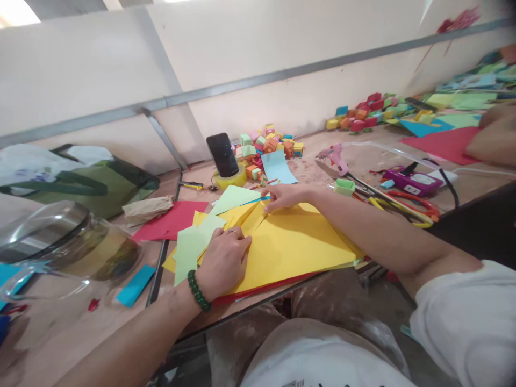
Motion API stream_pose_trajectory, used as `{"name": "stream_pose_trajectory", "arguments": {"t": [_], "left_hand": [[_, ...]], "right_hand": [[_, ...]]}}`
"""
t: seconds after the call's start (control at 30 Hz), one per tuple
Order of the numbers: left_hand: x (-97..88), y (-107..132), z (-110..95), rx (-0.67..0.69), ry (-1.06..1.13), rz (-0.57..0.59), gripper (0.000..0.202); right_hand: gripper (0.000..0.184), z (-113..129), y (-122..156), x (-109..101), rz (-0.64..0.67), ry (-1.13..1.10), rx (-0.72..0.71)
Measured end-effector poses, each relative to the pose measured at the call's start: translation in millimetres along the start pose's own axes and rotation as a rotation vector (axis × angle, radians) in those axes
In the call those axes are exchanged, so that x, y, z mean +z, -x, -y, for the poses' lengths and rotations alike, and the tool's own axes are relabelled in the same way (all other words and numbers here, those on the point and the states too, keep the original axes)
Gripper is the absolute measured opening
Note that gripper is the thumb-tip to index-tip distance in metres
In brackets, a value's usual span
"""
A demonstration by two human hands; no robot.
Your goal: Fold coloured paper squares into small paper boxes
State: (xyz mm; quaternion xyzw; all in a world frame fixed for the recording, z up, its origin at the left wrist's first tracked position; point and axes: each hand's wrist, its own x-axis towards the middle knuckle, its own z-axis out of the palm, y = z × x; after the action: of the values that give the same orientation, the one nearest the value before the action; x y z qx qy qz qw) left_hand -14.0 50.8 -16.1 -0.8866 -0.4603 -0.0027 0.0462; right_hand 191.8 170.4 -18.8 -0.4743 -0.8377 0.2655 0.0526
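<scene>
A stack of yellow paper sheets (298, 242) lies at the table edge in front of me. My left hand (226, 259), a green bead bracelet at its wrist, rests on the stack with curled fingers on a folded strip of yellow paper (255, 217). At the strip's far end is my right hand (280, 196), its thumb and forefinger bent around the paper. Exactly how the fingertips grip is partly hidden. Light green paper pieces (187, 252) lie beside my left hand, and another light green sheet (234, 198) lies just beyond.
A phone (223, 155) leans on a yellow tape roll (229, 180). Behind are small folded paper blocks (270, 144). To the right are a pink glue gun (334, 158) and a purple power strip (413, 180). A glass teapot (100, 247) stands left. Another person's hand (494, 134) is far right.
</scene>
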Motion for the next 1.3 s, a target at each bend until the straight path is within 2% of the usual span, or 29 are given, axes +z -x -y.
{"name": "stream_pose_trajectory", "arguments": {"t": [0.1, 0.17, 0.23, 0.33, 0.4, 0.53, 0.6, 0.63, 0.73, 0.87, 0.97, 1.03, 1.07, 1.1, 1.17, 1.3], "left_hand": [[-1.4, -1, -1, 0.0, 0.0, 0.0, 0.025], [-2.2, -1, -1, -0.002, 0.006, -0.01, 0.026], [-2.6, -2, 0, -0.005, 0.027, -0.016, 0.026], [-2.6, -1, 3, -0.019, 0.083, -0.009, 0.027], [-2.2, 0, 5, -0.025, 0.123, -0.007, 0.027], [-0.6, 1, 5, -0.025, 0.127, -0.007, 0.028], [-0.1, 1, 5, -0.025, 0.114, -0.005, 0.029], [-0.2, 1, 5, -0.023, 0.113, -0.005, 0.029], [-1.7, 1, 5, -0.022, 0.131, -0.009, 0.027], [-4.6, 5, 5, -0.01, 0.199, -0.048, 0.025], [-2.4, 4, 10, -0.061, 0.215, -0.208, 0.018], [3.0, -1, 16, -0.132, 0.235, -0.37, 0.016], [6.8, -5, 21, -0.166, 0.258, -0.429, 0.023], [10.9, -9, 26, -0.189, 0.298, -0.44, 0.035], [18.9, -16, 37, -0.228, 0.422, -0.382, 0.044], [26.1, -22, 52, -0.294, 0.689, -0.191, 0.024]], "right_hand": [[0.092, 15, 6, 8, -0.12, 0.104, 0.055], [0.097, 18, 4, 11, -0.147, 0.141, 0.089], [0.089, 15, 0, 9, -0.117, 0.123, 0.076], [0.073, 5, -3, 1, -0.028, 0.067, -0.028], [0.072, 7, 2, -2, -0.001, 0.049, -0.061], [0.093, 28, 15, 13, -0.147, 0.096, 0.011], [0.11, 36, 16, 23, -0.196, 0.153, 0.047], [0.113, 35, 14, 26, -0.214, 0.171, 0.059], [0.097, 20, 2, 24, -0.179, 0.16, 0.073], [0.072, -5, -9, 8, -0.108, 0.118, 0.103], [0.053, -4, -4, 2, -0.088, 0.053, 0.071], [0.053, 3, -1, 4, -0.116, 0.006, 0.013], [0.056, 7, 0, 7, -0.133, -0.017, -0.033], [0.058, 11, 1, 10, -0.151, -0.036, -0.08], [0.06, 17, 0, 17, -0.191, -0.062, -0.158], [0.057, 21, -2, 23, -0.275, -0.114, -0.202]]}}
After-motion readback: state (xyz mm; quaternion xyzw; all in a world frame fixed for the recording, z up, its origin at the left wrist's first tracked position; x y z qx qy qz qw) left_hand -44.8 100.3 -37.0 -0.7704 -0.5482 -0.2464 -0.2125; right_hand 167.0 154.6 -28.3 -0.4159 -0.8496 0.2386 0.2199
